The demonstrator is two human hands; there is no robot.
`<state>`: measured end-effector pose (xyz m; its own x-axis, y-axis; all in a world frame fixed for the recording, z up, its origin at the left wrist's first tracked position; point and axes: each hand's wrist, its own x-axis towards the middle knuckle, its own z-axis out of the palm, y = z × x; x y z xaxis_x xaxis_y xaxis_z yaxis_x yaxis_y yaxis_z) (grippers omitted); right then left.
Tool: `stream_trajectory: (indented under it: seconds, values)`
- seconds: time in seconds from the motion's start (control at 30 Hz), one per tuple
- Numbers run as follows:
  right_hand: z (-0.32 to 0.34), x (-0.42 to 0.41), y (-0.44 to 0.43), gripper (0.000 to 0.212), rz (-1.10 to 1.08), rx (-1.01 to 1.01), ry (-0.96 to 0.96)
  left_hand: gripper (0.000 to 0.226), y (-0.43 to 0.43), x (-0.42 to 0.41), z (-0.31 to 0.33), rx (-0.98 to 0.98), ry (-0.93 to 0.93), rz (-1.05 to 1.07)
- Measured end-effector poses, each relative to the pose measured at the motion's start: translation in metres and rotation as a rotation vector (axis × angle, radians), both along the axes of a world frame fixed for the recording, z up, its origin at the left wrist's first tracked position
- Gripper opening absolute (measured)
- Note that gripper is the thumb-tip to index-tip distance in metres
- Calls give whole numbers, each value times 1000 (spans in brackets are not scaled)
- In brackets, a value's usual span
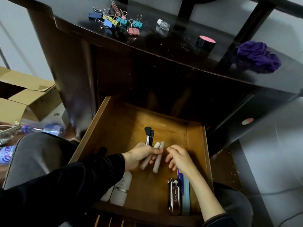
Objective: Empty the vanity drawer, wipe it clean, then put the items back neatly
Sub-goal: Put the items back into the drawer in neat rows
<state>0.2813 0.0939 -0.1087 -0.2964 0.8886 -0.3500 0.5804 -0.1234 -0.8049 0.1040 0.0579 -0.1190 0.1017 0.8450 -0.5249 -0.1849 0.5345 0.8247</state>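
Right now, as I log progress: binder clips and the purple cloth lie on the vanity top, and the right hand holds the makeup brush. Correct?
One slip: in the head view the left hand grips the makeup brush, while the right hand holds no brush. The binder clips and purple cloth do lie on the vanity top.

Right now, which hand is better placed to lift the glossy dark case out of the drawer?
Right. The right hand hovers empty, fingers relaxed, with its forearm beside the glossy dark case at the drawer's front right. The left hand has a brush and pale sticks in its grip.
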Motion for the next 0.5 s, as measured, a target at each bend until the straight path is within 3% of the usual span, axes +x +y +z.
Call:
stream_trajectory:
  seconds: [0.07,0.2,0.33,0.5]
  values:
    - [3,1,2,14,-72,57,91,22,-1,1,0,-7,1,-58]
    - [8,0,-1,17,-6,72,162,24,-6,4,2,29,-1,-161]
    - [8,5,0,16,-17,110,170,18,-5,6,2,19,21,-106]
    - [-6,11,3,13,-28,154,-32,18,1,3,1,-79,58,44]
